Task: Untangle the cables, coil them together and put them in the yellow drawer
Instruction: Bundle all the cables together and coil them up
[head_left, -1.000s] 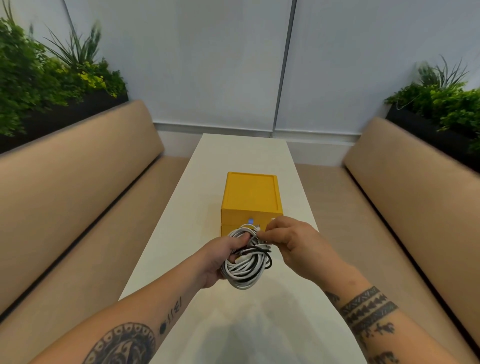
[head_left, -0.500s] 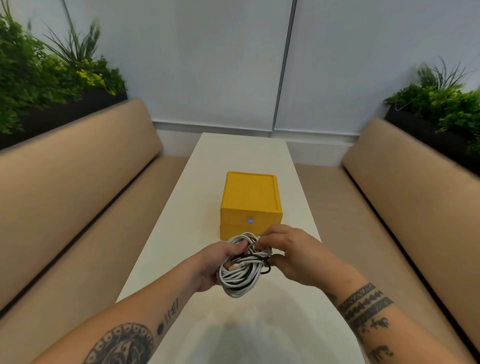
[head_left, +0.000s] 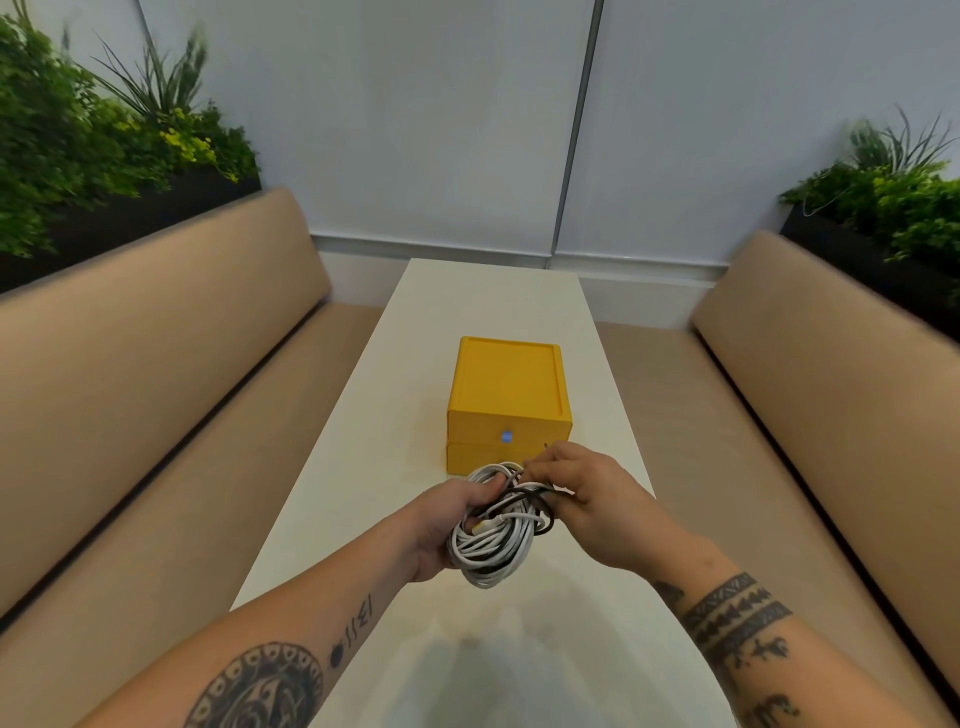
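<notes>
A coil of white and black cables (head_left: 493, 540) hangs in the air just in front of the yellow drawer box (head_left: 508, 400). My left hand (head_left: 447, 525) grips the coil's left side, fingers through the loops. My right hand (head_left: 592, 499) pinches the black strands at the coil's top right. The drawer box stands on the white table (head_left: 395, 415), its two drawers closed, a small blue light on the upper front. The lower drawer's front is partly hidden behind my hands.
Tan cushioned benches (head_left: 156, 374) (head_left: 831, 374) run along both sides of the narrow table. Planters with green plants (head_left: 93, 135) (head_left: 893, 197) sit behind the backrests. A white wall closes the far end.
The coil and both hands have shifted slightly lower and nearer to me. My right hand's fingers moved from the coil's top to the black strands at its right.
</notes>
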